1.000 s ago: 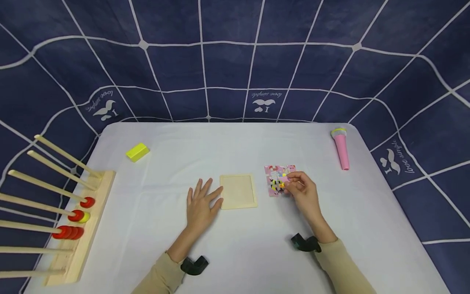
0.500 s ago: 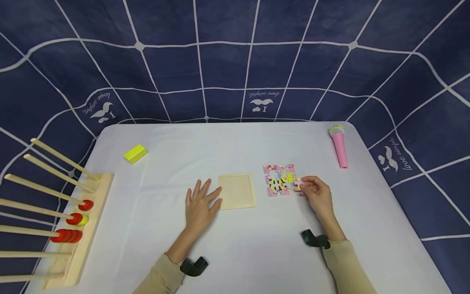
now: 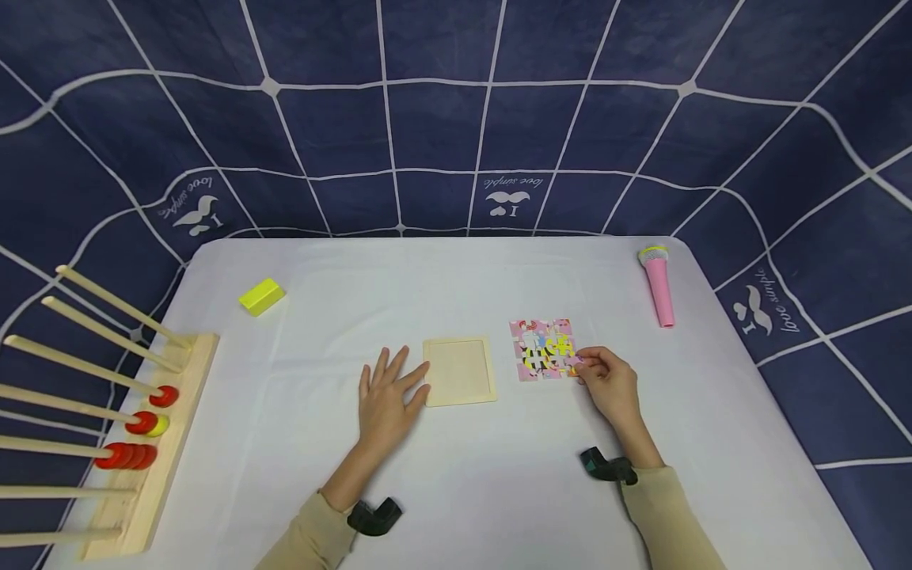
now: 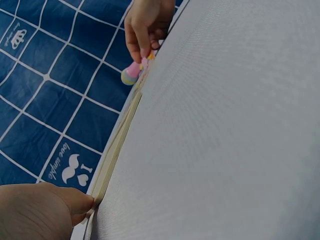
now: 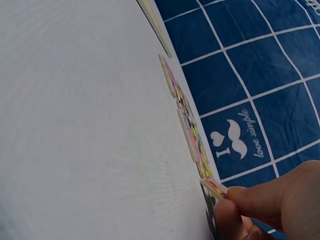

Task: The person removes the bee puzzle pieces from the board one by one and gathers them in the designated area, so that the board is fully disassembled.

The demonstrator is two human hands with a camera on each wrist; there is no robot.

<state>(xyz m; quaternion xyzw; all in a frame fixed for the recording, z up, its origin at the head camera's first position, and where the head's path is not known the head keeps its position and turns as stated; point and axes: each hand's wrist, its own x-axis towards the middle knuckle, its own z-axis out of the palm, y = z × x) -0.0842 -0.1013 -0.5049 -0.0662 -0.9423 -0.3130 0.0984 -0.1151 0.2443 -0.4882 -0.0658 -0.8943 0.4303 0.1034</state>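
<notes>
A pink jigsaw puzzle [image 3: 539,342] with yellow and black cartoon figures lies flat on the white cloth. At its lower right corner, my right hand [image 3: 611,386] pinches a puzzle piece [image 5: 215,186] between thumb and fingers. In the right wrist view that piece tilts up at the end of the joined row. To the left lies a shallow square wooden tray [image 3: 459,374], its inside bare. My left hand [image 3: 388,405] rests with spread fingers on the cloth, thumb and index fingertips touching the tray's left edge.
On the left stands a wooden abacus rack [image 3: 167,467] with upright pegs and several red and yellow beads. A yellow block [image 3: 262,297] lies at the back left, a pink toy microphone [image 3: 659,289] at the back right. A navy checked cloth [image 3: 442,127] hangs behind.
My right hand first draws the piece away to the right of the puzzle, then brings it back left against the lower right corner. My left hand and the tray stay in place.
</notes>
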